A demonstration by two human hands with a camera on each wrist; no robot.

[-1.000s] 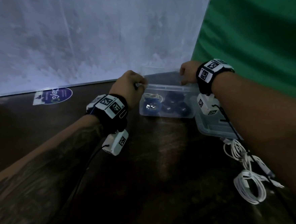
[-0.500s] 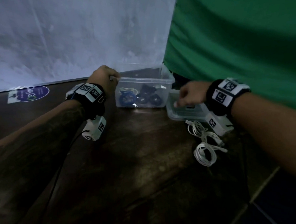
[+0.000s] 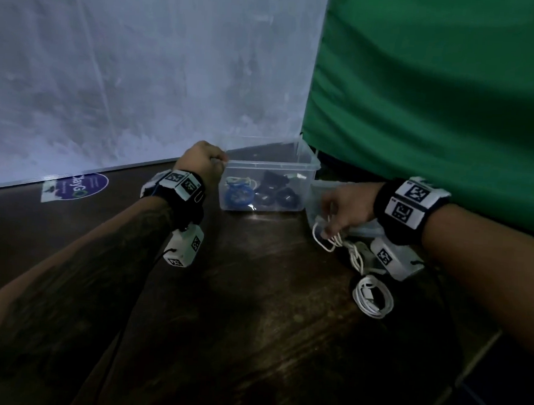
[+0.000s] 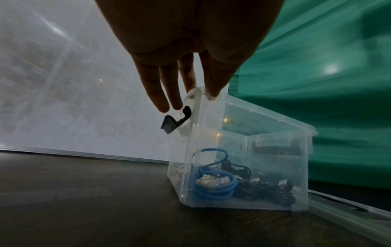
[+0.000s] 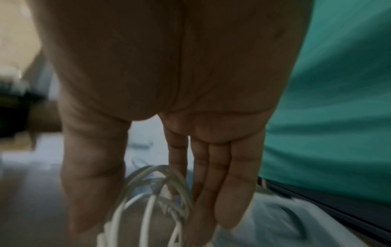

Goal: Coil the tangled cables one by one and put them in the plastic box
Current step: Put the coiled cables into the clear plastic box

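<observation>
A clear plastic box point(image 3: 309, 165) stands at the back of the dark wooden table, with a blue coiled cable point(image 3: 237, 195) and black cables point(image 3: 274, 190) inside. My left hand point(image 3: 203, 163) pinches the rim at the box's left corner point(image 4: 198, 91). To the right of the box, my right hand point(image 3: 337, 220) holds several loops of a white cable point(image 3: 328, 238) between thumb and fingers, just above the table. The white cable point(image 5: 148, 208) runs down to a loose coil point(image 3: 372, 298) lying on the table. The right wrist view is blurred.
The box's clear lid point(image 3: 365, 229) lies flat under my right hand, beside the box. A black latch point(image 4: 175, 122) hangs at the box's left end. A white wall and a green cloth point(image 3: 441, 88) close off the back. A purple sticker point(image 3: 80, 186) lies far left.
My right hand left the box's right rim, moved right and down over the lid, and took hold of the white cable's loops. My left hand has stayed on the box's left corner.
</observation>
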